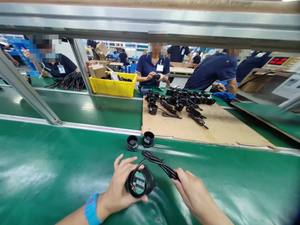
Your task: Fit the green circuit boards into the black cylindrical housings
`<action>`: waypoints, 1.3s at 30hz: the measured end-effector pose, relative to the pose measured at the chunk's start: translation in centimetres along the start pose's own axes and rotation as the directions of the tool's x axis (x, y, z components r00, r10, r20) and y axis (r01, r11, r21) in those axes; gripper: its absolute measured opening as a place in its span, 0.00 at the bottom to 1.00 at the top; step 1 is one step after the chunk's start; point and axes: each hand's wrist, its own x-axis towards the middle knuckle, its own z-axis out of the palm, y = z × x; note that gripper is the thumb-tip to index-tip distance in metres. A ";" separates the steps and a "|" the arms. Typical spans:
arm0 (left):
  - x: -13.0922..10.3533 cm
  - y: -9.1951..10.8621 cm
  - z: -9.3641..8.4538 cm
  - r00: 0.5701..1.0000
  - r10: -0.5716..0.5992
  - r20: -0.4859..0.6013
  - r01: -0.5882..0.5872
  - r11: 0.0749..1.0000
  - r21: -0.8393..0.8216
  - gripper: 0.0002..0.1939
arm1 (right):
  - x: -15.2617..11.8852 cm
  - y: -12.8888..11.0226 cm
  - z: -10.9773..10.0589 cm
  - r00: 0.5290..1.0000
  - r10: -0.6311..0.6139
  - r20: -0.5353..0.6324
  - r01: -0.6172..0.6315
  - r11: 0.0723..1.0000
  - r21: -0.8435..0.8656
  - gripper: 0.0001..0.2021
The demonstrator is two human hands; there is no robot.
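My left hand, with a blue band at the wrist, is closed around a round black housing. Its open face is turned toward me and shows a green circuit board with red wires at its lower left edge. A black cable comes out of the housing and is bundled in loops. My right hand grips the near end of that bundle, to the right of the housing. Just beyond my hands, two more round black housings stand on the green surface, side by side.
A cardboard sheet bears several black housings with cables. Behind it a co-worker holds a black part. A yellow bin and a heap of cables lie farther left. A metal post slants down at left; a beam crosses overhead.
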 end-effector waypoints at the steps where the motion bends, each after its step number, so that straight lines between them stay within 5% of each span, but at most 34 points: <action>1: 0.1 0.0 0.0 1.000 -0.011 0.025 0.011 1.000 -0.006 0.44 | 0.0 0.0 -0.1 1.000 -0.014 0.006 0.014 1.000 -0.016 0.14; 4: 0.3 0.3 0.1 0.995 -0.034 0.097 0.037 0.999 -0.030 0.39 | -0.1 0.2 -0.4 0.999 -0.046 -0.003 0.045 0.993 -0.111 0.16; 8: 0.2 0.9 0.1 0.999 -0.053 0.003 0.054 0.997 -0.064 0.42 | -0.1 0.4 -0.6 0.997 -0.059 -0.052 0.053 0.992 -0.111 0.15; 12: 0.0 0.8 0.4 0.991 0.001 0.130 0.011 0.996 -0.089 0.38 | -0.2 0.7 -0.8 0.993 -0.090 -0.072 0.073 0.974 -0.216 0.17; 16: 0.0 0.6 0.5 1.000 -0.004 0.025 0.006 0.997 -0.080 0.41 | -0.5 1.2 -1.0 0.995 -0.089 -0.036 0.079 0.975 -0.209 0.16; 19: 0.2 0.7 0.5 0.995 -0.008 0.104 0.017 0.997 -0.077 0.40 | -0.6 1.5 -1.4 0.997 -0.077 -0.032 0.066 0.963 -0.260 0.17; 23: 0.2 1.0 0.2 0.999 -0.014 0.048 0.018 0.997 -0.079 0.42 | -1.2 2.1 -1.5 0.999 -0.053 -0.007 0.049 0.960 -0.277 0.17; 29: 0.0 0.9 0.8 0.962 -0.058 0.266 0.080 0.994 -0.072 0.39 | -4.8 5.1 -0.9 0.982 0.102 0.157 -0.027 0.907 -0.420 0.25; 32: -0.3 0.6 1.2 0.965 -0.073 0.251 0.095 0.992 -0.077 0.43 | -5.1 5.7 -0.7 0.978 0.117 0.173 -0.052 0.938 -0.342 0.30; 35: -0.7 0.3 1.4 0.981 0.029 0.194 -0.012 0.996 -0.087 0.44 | -3.6 4.9 0.3 0.964 0.101 0.246 -0.072 0.990 -0.122 0.40; 39: -0.7 0.1 1.0 0.965 0.127 0.231 -0.111 0.990 -0.082 0.33 | -2.0 3.8 2.8 0.930 0.108 0.351 -0.139 0.988 0.062 0.34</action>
